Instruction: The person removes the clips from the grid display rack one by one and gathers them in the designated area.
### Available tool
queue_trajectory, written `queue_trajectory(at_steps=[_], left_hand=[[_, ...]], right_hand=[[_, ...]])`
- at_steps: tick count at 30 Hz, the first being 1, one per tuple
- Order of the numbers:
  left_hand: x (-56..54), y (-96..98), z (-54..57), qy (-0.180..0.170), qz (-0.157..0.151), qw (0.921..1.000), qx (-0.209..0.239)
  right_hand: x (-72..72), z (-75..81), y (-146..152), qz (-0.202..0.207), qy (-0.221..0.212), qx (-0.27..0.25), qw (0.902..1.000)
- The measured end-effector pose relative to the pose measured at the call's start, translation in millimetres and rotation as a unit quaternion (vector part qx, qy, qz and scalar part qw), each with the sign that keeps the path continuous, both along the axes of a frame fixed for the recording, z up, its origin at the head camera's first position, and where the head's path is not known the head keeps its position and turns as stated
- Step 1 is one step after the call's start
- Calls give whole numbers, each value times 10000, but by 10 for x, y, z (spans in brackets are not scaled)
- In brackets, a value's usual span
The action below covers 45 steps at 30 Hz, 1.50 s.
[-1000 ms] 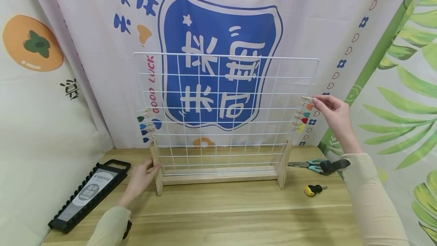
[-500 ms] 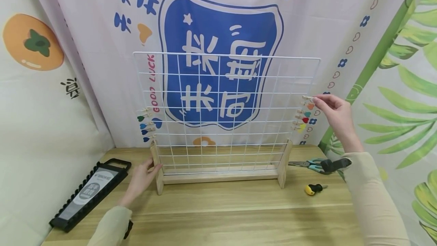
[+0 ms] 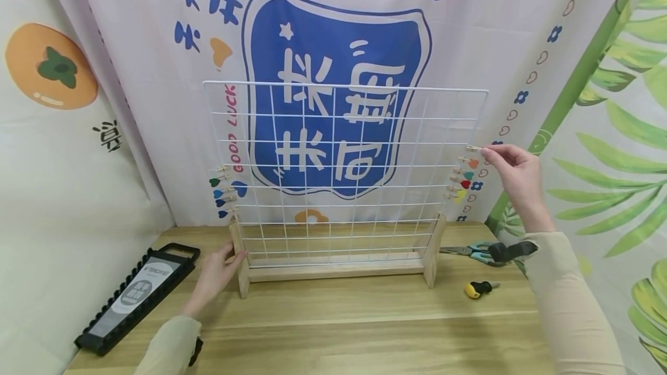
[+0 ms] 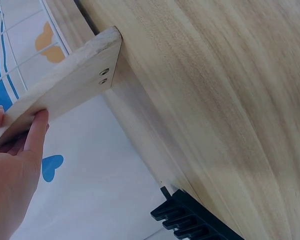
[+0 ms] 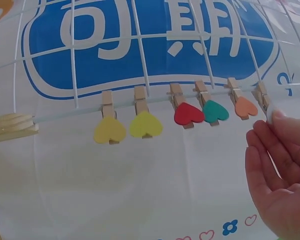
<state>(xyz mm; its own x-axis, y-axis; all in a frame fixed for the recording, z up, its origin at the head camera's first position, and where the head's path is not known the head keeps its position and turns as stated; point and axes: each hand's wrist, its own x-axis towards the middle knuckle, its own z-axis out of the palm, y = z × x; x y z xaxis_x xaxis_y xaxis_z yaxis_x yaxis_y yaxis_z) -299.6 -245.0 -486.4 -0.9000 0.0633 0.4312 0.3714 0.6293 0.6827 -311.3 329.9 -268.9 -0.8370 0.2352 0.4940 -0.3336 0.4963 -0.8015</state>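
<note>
A white wire grid (image 3: 333, 142) stands upright in a wooden stand (image 3: 339, 271). In the head view my left hand (image 3: 216, 271) grips the stand's left upright (image 4: 65, 82), thumb on one side and fingers on the other. My right hand (image 3: 516, 181) pinches a small wooden clothespin (image 5: 262, 97) between thumb and fingers at the grid's right edge; a whitish piece on it is mostly covered by the thumb. Below it, clothespins with an orange heart (image 5: 246, 107), a teal heart (image 5: 216, 111), a red heart (image 5: 189, 115) and yellow hearts (image 5: 146, 125) are clipped along that edge.
Clothespins with green and blue hearts (image 3: 219, 192) hang on the grid's left edge. A black toothed rack (image 3: 138, 294) lies at the left. Pliers (image 3: 476, 252) and a stubby yellow-black screwdriver (image 3: 479, 289) lie at the right. A printed curtain (image 3: 333, 33) hangs behind.
My right hand has shifted slightly to the right, with the pinched clothespin moving outward at the grid's edge. The left hand keeps its grip on the upright.
</note>
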Motion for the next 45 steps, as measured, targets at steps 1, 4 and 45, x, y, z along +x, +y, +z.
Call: queue_trajectory(at_steps=[1,4,45], left_hand=[[2,2,0,-1,-1,10000,3],[8,4,-1,2,-9,10000,-2],[4,-18,14,-174,26,9998,-40]], right_hand=[[8,1,13,1,21,-79,10000],[48,-1,61,119,95,-444,9989],[711,-1875,-340,751,-1376,-337,9871]])
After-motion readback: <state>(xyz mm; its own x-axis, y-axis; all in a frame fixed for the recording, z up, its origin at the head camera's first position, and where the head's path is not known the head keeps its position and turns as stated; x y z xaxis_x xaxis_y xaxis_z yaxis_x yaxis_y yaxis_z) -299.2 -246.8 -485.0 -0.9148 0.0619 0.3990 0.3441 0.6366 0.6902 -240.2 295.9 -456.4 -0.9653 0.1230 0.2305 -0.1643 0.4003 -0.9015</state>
